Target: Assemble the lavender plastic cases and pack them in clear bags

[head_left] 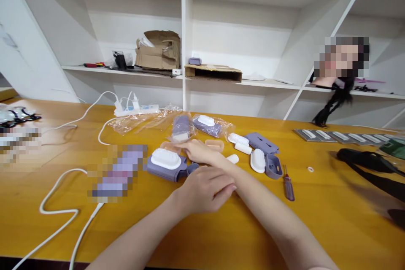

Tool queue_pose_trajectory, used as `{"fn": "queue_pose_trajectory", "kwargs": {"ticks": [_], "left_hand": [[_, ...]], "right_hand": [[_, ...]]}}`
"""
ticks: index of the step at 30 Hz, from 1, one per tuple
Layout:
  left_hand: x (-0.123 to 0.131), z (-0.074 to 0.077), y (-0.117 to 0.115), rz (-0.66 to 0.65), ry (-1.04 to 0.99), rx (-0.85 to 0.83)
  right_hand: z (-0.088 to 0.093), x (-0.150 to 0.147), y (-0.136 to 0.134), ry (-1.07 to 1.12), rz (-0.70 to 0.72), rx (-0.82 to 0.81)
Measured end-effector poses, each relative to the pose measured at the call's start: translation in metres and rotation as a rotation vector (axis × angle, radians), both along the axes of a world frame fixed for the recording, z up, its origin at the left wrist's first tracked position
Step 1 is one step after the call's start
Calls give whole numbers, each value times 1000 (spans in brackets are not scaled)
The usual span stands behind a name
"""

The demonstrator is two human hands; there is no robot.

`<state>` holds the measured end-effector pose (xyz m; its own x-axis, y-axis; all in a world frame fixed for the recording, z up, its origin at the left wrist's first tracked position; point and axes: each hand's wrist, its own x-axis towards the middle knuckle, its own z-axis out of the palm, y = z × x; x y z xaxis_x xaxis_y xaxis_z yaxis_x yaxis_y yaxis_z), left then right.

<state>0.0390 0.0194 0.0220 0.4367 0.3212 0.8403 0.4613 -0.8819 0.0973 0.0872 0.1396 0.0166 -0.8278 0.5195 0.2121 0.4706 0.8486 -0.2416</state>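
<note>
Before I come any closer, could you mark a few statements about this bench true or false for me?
1. The left hand is nearer the camera than the right hand. True.
2. A white oval piece sits on top of the purple case left of the left hand. True.
3. The right hand grips the screwdriver. False: the screwdriver lies on the wooden table, well apart from that hand.
4. A flat cardboard box rests on a shelf. True.
5. The white power strip sits on that shelf too. False: it lies at the back of the wooden table.
</note>
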Motion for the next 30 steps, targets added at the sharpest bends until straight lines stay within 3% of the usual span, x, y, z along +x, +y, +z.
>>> {"fn": "queue_pose_trajectory", "kwargs": {"ticks": [4, 14, 22, 25, 30], "left_hand": [[-1, -1, 0, 4, 14, 3], [-2, -8, 6, 21, 113, -127], [2, -14, 4, 3, 394, -325], [-8, -8, 11, 101, 393, -372], [-59, 21, 26, 477, 402, -554]], "right_hand": [[-4, 3, 6, -46, -29, 9], [-11, 70, -11, 75, -104, 97], [-12, 82, -10, 244, -77, 121], [-8, 96, -10, 322, -115, 133], [-6, 129, -12, 422, -253, 144]]}}
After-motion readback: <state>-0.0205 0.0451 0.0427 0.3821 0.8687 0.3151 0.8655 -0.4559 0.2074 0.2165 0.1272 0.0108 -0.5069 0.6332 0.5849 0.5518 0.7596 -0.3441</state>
